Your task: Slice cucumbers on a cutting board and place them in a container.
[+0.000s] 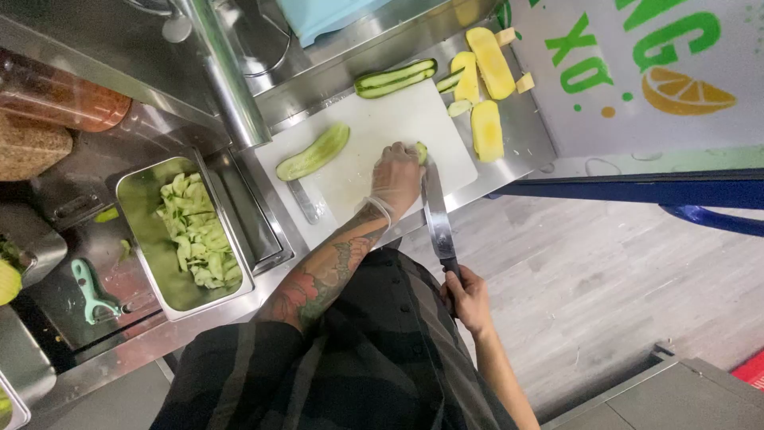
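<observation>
My left hand (395, 179), in a thin clear glove, presses a small green cucumber piece (420, 151) down on the white cutting board (374, 119). My right hand (468, 296) grips the dark handle of a long kitchen knife (437, 215), whose blade runs up to the cucumber piece right beside my left fingers. A peeled cucumber half (314, 151) lies to the left on the board. Two more cucumber halves (395, 78) lie at the board's far edge.
Yellow mango slices (486, 129) lie on the steel counter beside the board's right end. A steel pan (142, 207) left of the board holds cucumber slices. A teal peeler (90, 291) lies further left. A small utensil (303, 201) rests on the board's near left. A steel pole (227, 76) rises behind.
</observation>
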